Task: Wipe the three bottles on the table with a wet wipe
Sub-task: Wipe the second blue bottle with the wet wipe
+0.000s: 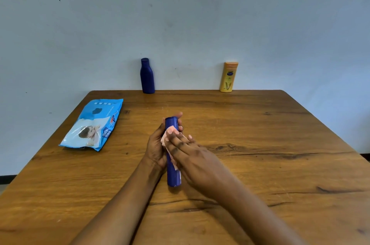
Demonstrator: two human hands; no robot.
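Observation:
A slim blue bottle (173, 174) is held above the middle of the wooden table (260, 154), its length pointing away from me. My left hand (156, 148) grips it from the left, fingertips curling over its far end. My right hand (192, 156) lies across the bottle with straight fingers, pressing a pale pink wet wipe (170, 130) against it. A dark blue bottle (147, 76) stands upright at the table's far edge, centre. A yellow-orange bottle (228, 77) stands upright at the far edge, to the right.
A blue pack of wet wipes (93, 124) lies flat on the table's left side. A pale wall rises directly behind the far edge. Bare wood spreads to the right of my hands.

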